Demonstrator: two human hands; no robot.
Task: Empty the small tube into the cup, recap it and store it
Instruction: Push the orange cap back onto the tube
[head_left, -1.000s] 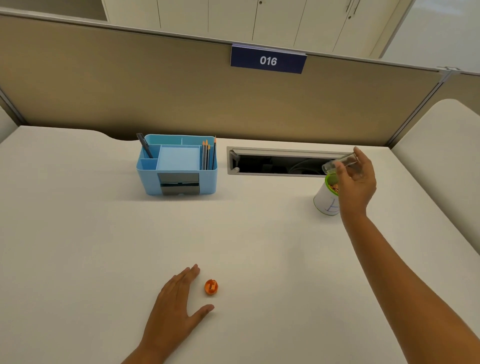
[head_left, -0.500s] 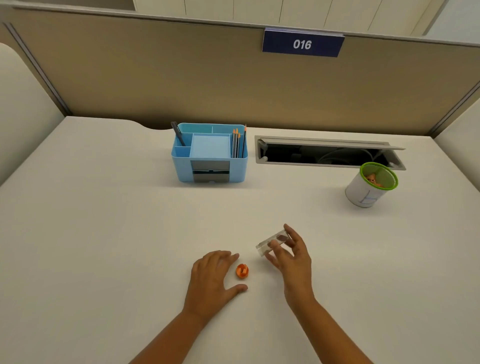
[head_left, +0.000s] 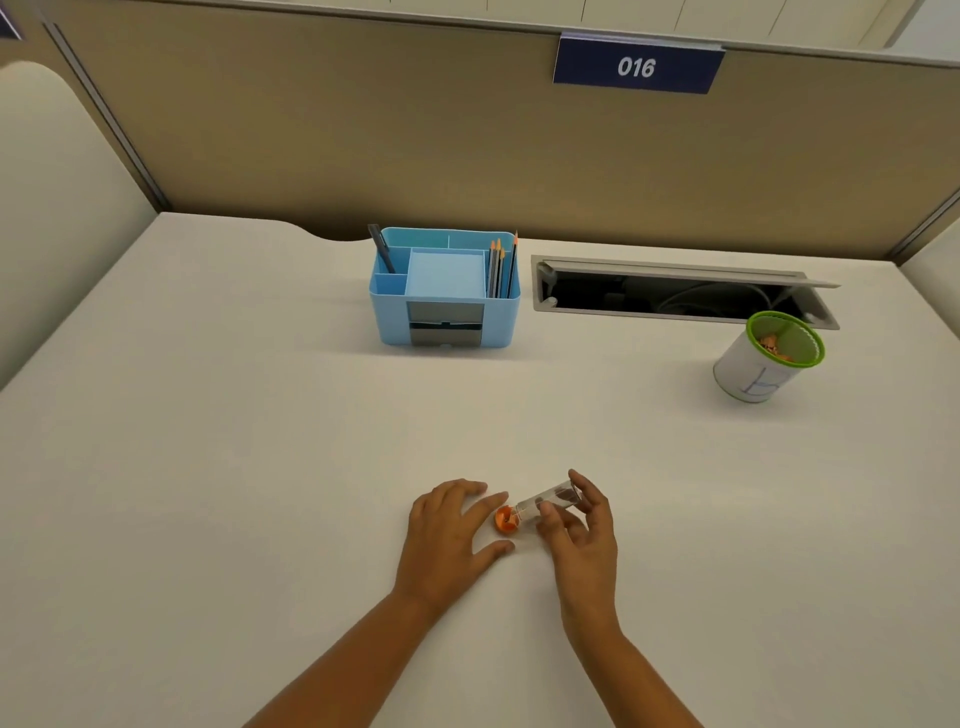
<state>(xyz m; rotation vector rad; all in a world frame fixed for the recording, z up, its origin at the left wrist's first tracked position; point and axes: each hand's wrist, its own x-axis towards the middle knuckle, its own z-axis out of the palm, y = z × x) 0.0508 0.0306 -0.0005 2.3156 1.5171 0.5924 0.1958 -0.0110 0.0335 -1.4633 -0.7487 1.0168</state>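
Observation:
My right hand (head_left: 582, 535) holds a small clear tube (head_left: 548, 500) tilted, its open mouth pointing down-left at the orange cap (head_left: 505, 520) on the desk. The tube's mouth touches or nearly touches the cap. My left hand (head_left: 451, 535) lies flat on the desk just left of the cap, fingers spread, index finger and thumb on either side of it. The white cup with a green rim (head_left: 763, 358) stands at the far right with small orange pieces inside.
A blue desk organiser (head_left: 444, 317) with pens and pencils stands at the back centre. Right of it an open cable slot (head_left: 675, 293) is cut into the desk. A beige partition with a "016" sign (head_left: 636, 66) closes the back.
My right hand carried the tube from over the cup back to the near centre of the desk. The tube's mouth has come down onto the cap beside my left hand.

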